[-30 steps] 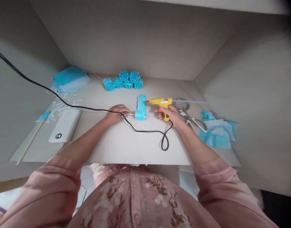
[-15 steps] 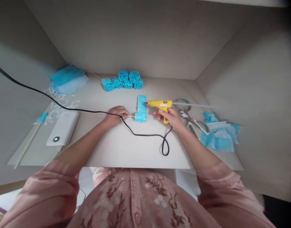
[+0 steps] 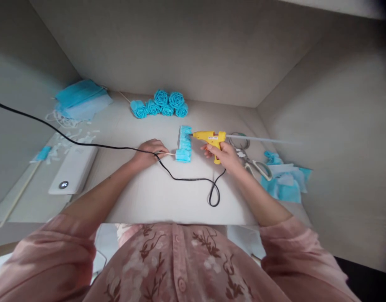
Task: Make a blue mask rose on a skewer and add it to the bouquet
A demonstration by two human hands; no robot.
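A thin wooden stick [image 3: 170, 154] is pinched in my left hand [image 3: 150, 153], its far end at the lower part of a pleated blue fabric strip [image 3: 185, 142] lying on the table. My right hand [image 3: 224, 155] grips a yellow hot glue gun [image 3: 208, 136], fingers wrapped round the handle by the orange trigger. The nozzle points left at the strip's upper half; whether it touches the fabric I cannot tell. A long translucent glue stick [image 3: 262, 139] sticks out of the gun's back. The black cord [image 3: 189, 179] loops below and passes over my left hand.
Several rolled blue fabric roses [image 3: 168, 105] sit at the back. Stacked blue face masks [image 3: 82, 98], a white power bank [image 3: 73, 170] and a blue-tipped stick [image 3: 23, 191] lie left. Scissors [image 3: 260, 170], a wire coil [image 3: 240, 140] and fabric scraps [image 3: 285, 180] lie right.
The whole view has shifted slightly. Both hands keep their holds on the stick and the glue gun, and the nozzle stays near the upper half of the strip.
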